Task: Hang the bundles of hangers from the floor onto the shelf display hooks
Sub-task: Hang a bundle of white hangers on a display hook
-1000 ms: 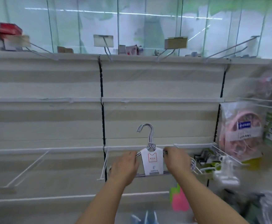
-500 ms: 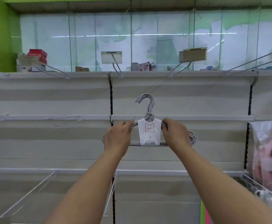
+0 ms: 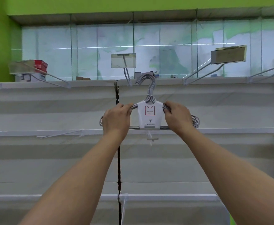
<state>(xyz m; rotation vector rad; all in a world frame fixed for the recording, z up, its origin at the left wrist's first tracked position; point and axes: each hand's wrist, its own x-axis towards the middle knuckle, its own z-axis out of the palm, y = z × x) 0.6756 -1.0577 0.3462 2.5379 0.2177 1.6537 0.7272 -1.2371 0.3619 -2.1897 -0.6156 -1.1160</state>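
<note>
**Hanger bundle held up at the top shelf rail**

Both arms are stretched out toward the shelf unit, and the bundle of hangers (image 3: pixel 150 115) sits between the two hands, upright, its white shirt-shaped label facing the person. The left hand (image 3: pixel 116 120) grips the bundle's left shoulder, fingers curled over the wires. The right hand (image 3: pixel 178 117) grips the right shoulder the same way, thumb near the label's edge. The bundle's curved hooks reach up to the top shelf edge (image 3: pixel 214 82), just right of a display hook (image 3: pixel 126 73) carrying a price tag holder. Whether the hooks touch anything, I cannot tell.
</note>
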